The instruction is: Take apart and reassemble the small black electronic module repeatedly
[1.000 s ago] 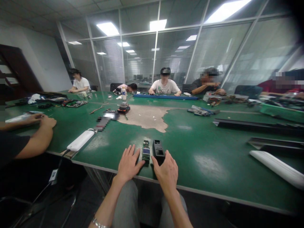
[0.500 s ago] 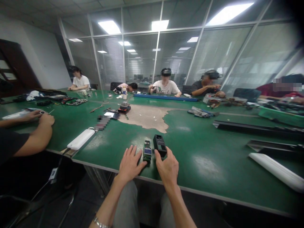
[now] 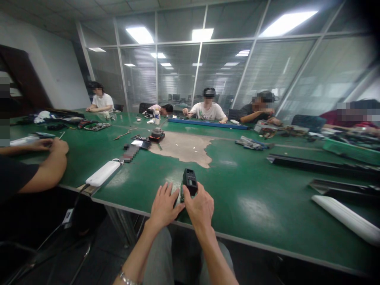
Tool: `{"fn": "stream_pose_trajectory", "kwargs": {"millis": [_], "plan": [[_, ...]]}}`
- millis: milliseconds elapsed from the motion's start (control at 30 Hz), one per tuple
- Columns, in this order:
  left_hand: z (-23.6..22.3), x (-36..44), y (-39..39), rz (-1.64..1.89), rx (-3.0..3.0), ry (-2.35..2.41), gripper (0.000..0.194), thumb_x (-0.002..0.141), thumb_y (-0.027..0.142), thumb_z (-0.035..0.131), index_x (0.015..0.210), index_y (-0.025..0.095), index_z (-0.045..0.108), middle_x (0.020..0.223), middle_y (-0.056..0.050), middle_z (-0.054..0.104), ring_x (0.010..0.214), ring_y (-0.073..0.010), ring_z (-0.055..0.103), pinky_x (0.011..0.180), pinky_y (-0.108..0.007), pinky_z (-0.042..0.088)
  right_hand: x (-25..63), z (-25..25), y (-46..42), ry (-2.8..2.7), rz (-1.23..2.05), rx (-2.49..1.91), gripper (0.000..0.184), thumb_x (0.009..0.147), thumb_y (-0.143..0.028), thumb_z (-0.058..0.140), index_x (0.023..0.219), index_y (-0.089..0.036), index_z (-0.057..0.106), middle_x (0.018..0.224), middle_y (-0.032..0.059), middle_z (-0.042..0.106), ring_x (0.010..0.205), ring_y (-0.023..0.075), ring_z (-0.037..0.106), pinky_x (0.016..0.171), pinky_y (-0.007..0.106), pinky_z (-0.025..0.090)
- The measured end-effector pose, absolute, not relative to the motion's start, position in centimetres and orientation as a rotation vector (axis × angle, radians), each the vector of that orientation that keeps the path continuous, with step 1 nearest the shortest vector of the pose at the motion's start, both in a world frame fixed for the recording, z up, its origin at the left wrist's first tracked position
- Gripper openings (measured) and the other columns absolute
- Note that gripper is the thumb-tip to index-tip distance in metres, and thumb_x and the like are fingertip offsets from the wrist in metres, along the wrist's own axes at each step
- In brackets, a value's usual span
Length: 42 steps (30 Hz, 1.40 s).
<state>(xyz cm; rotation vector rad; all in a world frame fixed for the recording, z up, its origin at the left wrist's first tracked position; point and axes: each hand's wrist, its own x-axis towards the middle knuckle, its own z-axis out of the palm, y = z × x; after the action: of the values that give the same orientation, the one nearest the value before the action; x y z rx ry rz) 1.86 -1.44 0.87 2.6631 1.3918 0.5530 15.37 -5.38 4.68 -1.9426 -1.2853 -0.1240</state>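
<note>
My right hand (image 3: 201, 206) grips a black plastic housing (image 3: 190, 180) with cut-out openings, thumb on its left side and fingers on its right. The housing covers most of a green circuit board (image 3: 182, 193), of which only the left edge shows. Whether the two touch I cannot tell. My left hand (image 3: 165, 204) rests on the green tabletop (image 3: 237, 186) just left of the board, fingers spread and thumb pointing toward the board's near end.
A white power strip (image 3: 104, 173) lies to the left, near a co-worker's hands (image 3: 53, 145). Black metal channels (image 3: 320, 167) and a white bar (image 3: 344, 217) lie on the right. Beyond my hands is a bare brown patch (image 3: 184, 146). Several people sit around the table.
My right hand has lifted the black housing from beside the circuit board and carried it left, over the board. My left hand has stayed nearly in place.
</note>
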Motion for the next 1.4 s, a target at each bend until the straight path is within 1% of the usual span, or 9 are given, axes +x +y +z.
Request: {"fn": "stream_pose_trajectory", "kwargs": {"millis": [267,433,633,733,867,933,1033,1167,1400], "plan": [[1.0,1.7,-1.6,0.552,2.660,1.389,0.059,0.093,0.046,0.054,0.148,0.029,0.041,0.156,-0.012,0.037,0.146,-0.0309,0.027,0.118,-0.054,0.022,14.2,4.7,-5.3,-1.336,-0.162,-2.017,0.037,0.090,-0.047,0.053,0.108,-0.016,0.061,0.093,0.0106,0.072,0.091,0.0251,0.065,0.086,0.035,0.036],[1.0,1.7,-1.6,0.549,2.648,1.391,0.053,0.095,0.047,0.050,0.144,0.029,0.047,0.155,-0.012,0.038,0.146,-0.0309,0.027,0.118,-0.054,0.022,13.9,3.6,-5.5,-1.341,-0.209,-1.990,0.045,0.089,-0.046,0.055,0.120,-0.013,0.057,0.100,0.0145,0.071,0.095,0.0268,0.065,0.089,0.037,0.035],[1.1,1.8,-1.5,0.528,2.628,1.397,0.051,0.095,0.047,0.047,0.142,0.028,0.049,0.156,-0.010,0.038,0.147,-0.0305,0.026,0.118,-0.053,0.021,14.0,2.4,-5.7,-1.343,-0.187,-1.963,0.041,0.090,-0.047,0.052,0.115,-0.015,0.059,0.097,0.0131,0.071,0.094,0.0263,0.064,0.090,0.038,0.036],[1.2,1.8,-1.5,0.519,2.626,1.399,0.052,0.096,0.046,0.046,0.144,0.027,0.048,0.156,-0.010,0.037,0.147,-0.0303,0.025,0.119,-0.052,0.021,14.1,1.5,-5.7,-1.331,-0.166,-1.950,0.048,0.088,-0.047,0.055,0.122,-0.013,0.057,0.108,0.0149,0.069,0.102,0.0277,0.062,0.092,0.038,0.037],[1.2,1.8,-1.4,0.495,2.623,1.402,0.053,0.095,0.041,0.047,0.146,0.027,0.046,0.158,-0.010,0.034,0.148,-0.0298,0.023,0.119,-0.052,0.021,14.3,0.0,-5.1,-1.334,-0.167,-1.907,0.068,0.084,-0.049,0.058,0.135,-0.006,0.048,0.129,0.0213,0.060,0.120,0.0313,0.054,0.100,0.040,0.035],[1.2,1.8,-1.4,0.495,2.630,1.401,0.054,0.094,0.041,0.048,0.146,0.025,0.045,0.158,-0.010,0.034,0.148,-0.0297,0.022,0.119,-0.051,0.020,14.5,-0.4,-4.8,-1.319,-0.159,-1.914,0.075,0.084,-0.052,0.058,0.139,-0.002,0.044,0.133,0.0239,0.057,0.123,0.0324,0.053,0.102,0.041,0.035],[1.1,1.8,-1.4,0.500,2.637,1.402,0.057,0.094,0.042,0.049,0.148,0.025,0.043,0.158,-0.010,0.033,0.148,-0.0298,0.021,0.120,-0.052,0.019,14.7,-0.7,-4.7,-1.324,-0.122,-1.917,0.070,0.087,-0.054,0.054,0.135,-0.004,0.049,0.128,0.0219,0.061,0.118,0.0317,0.055,0.102,0.041,0.035],[1.4,1.9,-1.6,0.508,2.637,1.407,0.053,0.096,0.042,0.046,0.147,0.029,0.043,0.158,-0.007,0.034,0.148,-0.0289,0.021,0.119,-0.053,0.019,15.0,-1.0,-5.1,-1.370,-0.123,-1.869,0.057,0.089,-0.053,0.051,0.127,-0.012,0.056,0.121,0.0157,0.065,0.113,0.0294,0.057,0.102,0.042,0.034],[2.1,2.0,-1.8,0.508,2.632,1.404,0.052,0.095,0.039,0.046,0.147,0.032,0.044,0.160,-0.003,0.030,0.149,-0.0295,0.018,0.119,-0.055,0.019,14.8,-0.9,-5.4,-1.372,-0.165,-1.867,0.054,0.091,-0.052,0.047,0.125,-0.011,0.057,0.120,0.0178,0.065,0.112,0.0285,0.057,0.102,0.041,0.033]]}}
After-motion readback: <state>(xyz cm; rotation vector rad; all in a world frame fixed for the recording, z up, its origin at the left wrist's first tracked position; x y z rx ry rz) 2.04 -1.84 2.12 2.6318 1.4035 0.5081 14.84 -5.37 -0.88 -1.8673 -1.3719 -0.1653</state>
